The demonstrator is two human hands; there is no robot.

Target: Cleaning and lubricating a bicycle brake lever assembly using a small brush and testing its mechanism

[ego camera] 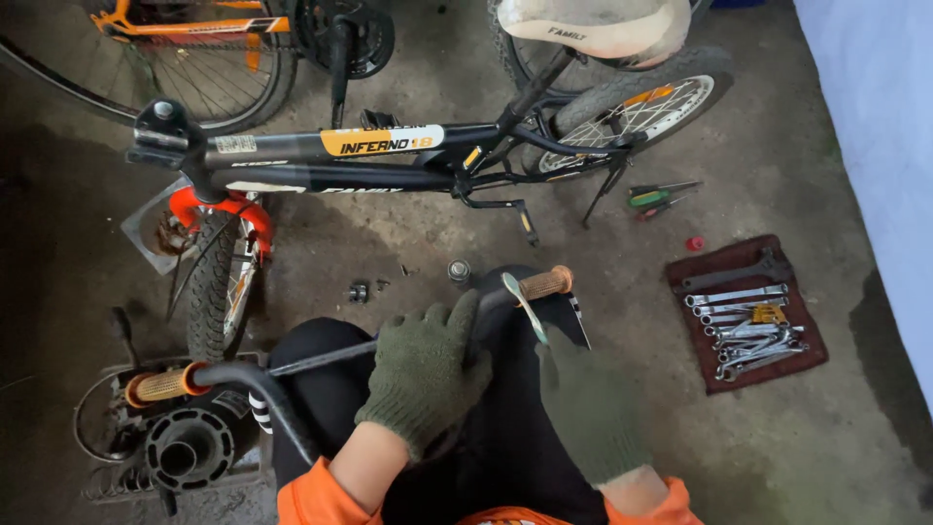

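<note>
A black bicycle handlebar [243, 374] with orange grips lies across my lap. Its right grip [546, 283] points away from me and its left grip [160, 386] sticks out to the left. My left hand [425, 374], in a green knitted glove, is closed around the bar near its middle. My right hand [591, 408], also gloved and blurred, holds a silver wrench [523, 303] whose head sits against the bar just below the right grip. In front of me stands a black bicycle [389, 177] with an orange fork and no handlebar on its stem.
A maroon cloth [729, 251] with several wrenches lies on the concrete floor to the right, screwdrivers [661, 197] and a small red cap [695, 243] beyond it. Small metal parts [459, 269] lie near the bike. A second orange bicycle [194, 29] stands at top left, a dark round machine part [190, 449] at bottom left.
</note>
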